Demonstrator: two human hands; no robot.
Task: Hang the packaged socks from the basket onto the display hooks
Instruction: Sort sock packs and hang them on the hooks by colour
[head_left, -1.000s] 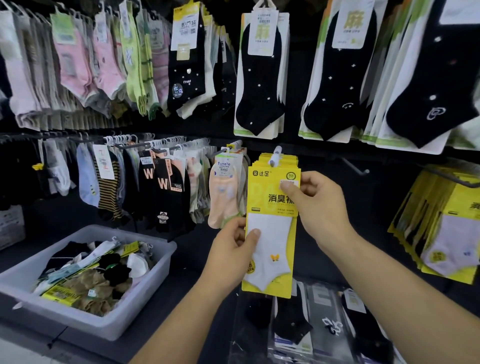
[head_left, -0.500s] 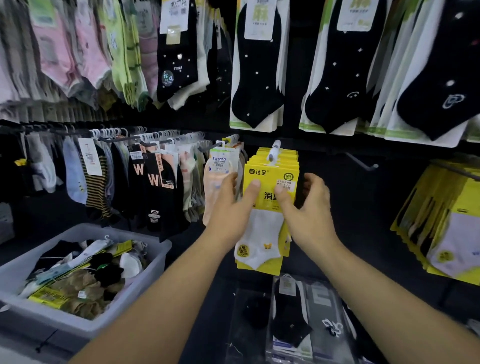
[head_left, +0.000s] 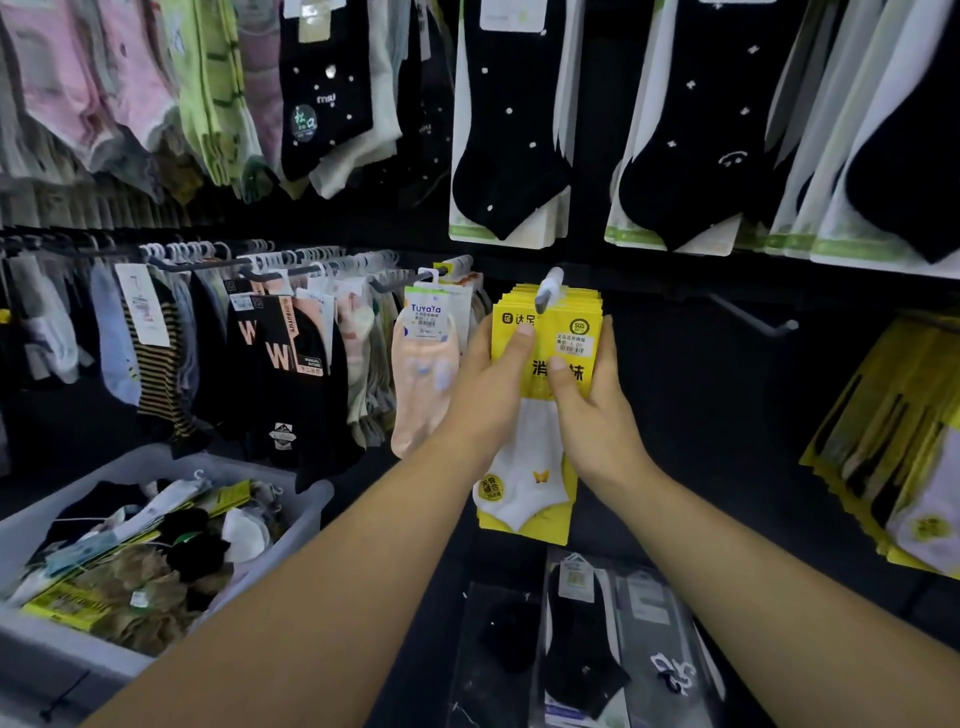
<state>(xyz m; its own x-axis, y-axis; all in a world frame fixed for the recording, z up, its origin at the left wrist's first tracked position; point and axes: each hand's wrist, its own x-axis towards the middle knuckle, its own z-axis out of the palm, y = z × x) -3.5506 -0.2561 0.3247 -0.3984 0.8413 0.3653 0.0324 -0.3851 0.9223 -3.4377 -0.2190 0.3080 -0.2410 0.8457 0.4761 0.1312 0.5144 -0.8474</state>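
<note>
Up at the sock wall, a yellow sock pack (head_left: 537, 436) with a white ankle sock on its front hangs at the head of a stack of matching packs, the grey tip of the display hook (head_left: 549, 286) poking out over its top edge. A person steadies it from both sides: the left hand (head_left: 488, 395) has its thumb pressed on the upper left of the card with the fingers curled round the left edge, and the right hand (head_left: 592, 410) has its thumb on the printed front with the fingers wrapped round the right edge. Just beside the pack to the left hangs a peach sock pack (head_left: 423, 374), and beyond it a long rail of mixed socks. Black dotted socks (head_left: 511, 156) on white cards fill the row above. Lower left, the grey basket (head_left: 291, 535) holds a jumble of packaged socks. More yellow packs (head_left: 893, 441) hang at far right.
</note>
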